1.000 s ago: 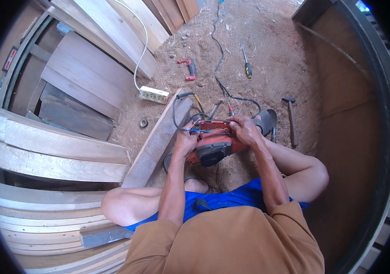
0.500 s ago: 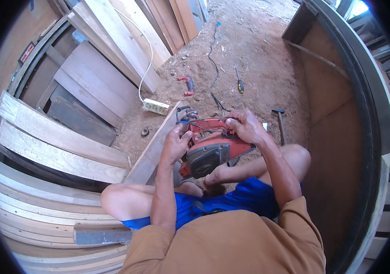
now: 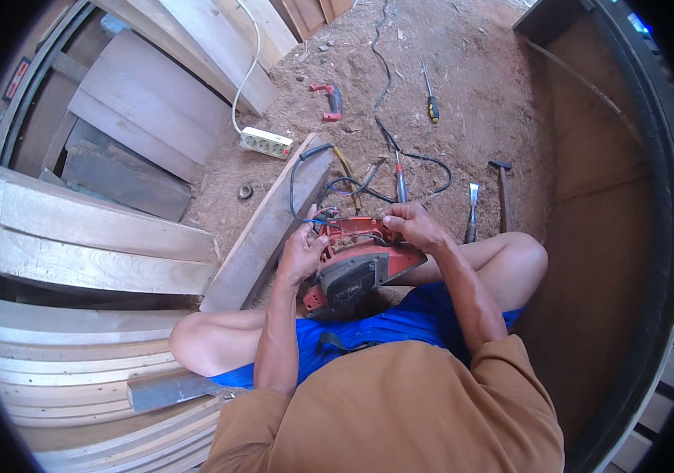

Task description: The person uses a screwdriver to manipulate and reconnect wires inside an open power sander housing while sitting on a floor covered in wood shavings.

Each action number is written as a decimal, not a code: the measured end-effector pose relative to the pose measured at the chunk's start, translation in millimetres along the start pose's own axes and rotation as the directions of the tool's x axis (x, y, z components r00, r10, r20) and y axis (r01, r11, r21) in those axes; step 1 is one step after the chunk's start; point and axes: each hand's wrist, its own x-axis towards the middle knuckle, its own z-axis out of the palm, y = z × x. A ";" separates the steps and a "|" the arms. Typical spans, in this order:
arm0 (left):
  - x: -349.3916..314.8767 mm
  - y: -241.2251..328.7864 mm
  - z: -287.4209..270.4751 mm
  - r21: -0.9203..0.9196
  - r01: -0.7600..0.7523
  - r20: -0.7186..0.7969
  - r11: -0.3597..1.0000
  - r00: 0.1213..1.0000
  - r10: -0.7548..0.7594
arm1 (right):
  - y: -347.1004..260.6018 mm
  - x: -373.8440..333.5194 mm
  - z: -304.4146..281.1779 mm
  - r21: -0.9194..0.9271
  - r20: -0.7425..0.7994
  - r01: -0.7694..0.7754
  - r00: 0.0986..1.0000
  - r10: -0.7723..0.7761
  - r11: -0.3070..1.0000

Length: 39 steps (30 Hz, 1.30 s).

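An opened red and black power tool, an electric planer by its shape (image 3: 345, 277), is held tilted above my crossed legs. My left hand (image 3: 302, 254) is closed on its left end, beside loose coloured wires (image 3: 321, 214). At the far right edge of the red housing, my right hand (image 3: 418, 227) grips with thumb and bent fingers. Between the hands the housing's hollow inside shows. A black power cord (image 3: 441, 164) lies loosely coiled just beyond it, with a screwdriver (image 3: 401, 184) among its loops.
A plank (image 3: 266, 236) lies to the left, near a dark ring (image 3: 245, 191) and a white power strip (image 3: 266, 143). Farther off are a red-black handle piece (image 3: 335, 102) and yellow-black screwdriver (image 3: 433, 109). A chisel (image 3: 472, 211) and hammer (image 3: 504, 195) lie right.
The planer has come closer to my body and tipped, still in both hands. The cord loops, screwdriver and chisel beyond it now show. The view has shifted too.
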 end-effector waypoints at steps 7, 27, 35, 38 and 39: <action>10.3 -10.8 -0.9 0.051 0.097 0.091 0.994 0.991 -0.101 | -1.9 -6.6 -5.3 -0.009 0.016 -0.091 0.996 0.091 0.996; 10.4 7.5 13.3 -0.086 0.170 0.136 0.982 0.978 -0.158 | 15.3 -1.2 -18.8 -0.180 0.055 -0.045 0.997 0.055 0.983; 10.8 5.1 18.5 -0.390 0.225 0.085 0.893 0.974 -0.208 | 21.2 4.2 -17.8 -0.066 0.053 -0.013 0.998 0.016 0.998; 13.6 3.5 24.5 -0.403 0.173 0.024 0.899 0.984 -0.179 | 30.6 8.7 -22.5 -0.084 0.083 -0.013 0.996 0.020 0.996; 12.6 2.9 25.4 -0.402 0.176 0.025 0.898 0.983 -0.182 | 35.0 11.0 -25.6 -0.089 0.117 -0.040 0.992 0.050 0.995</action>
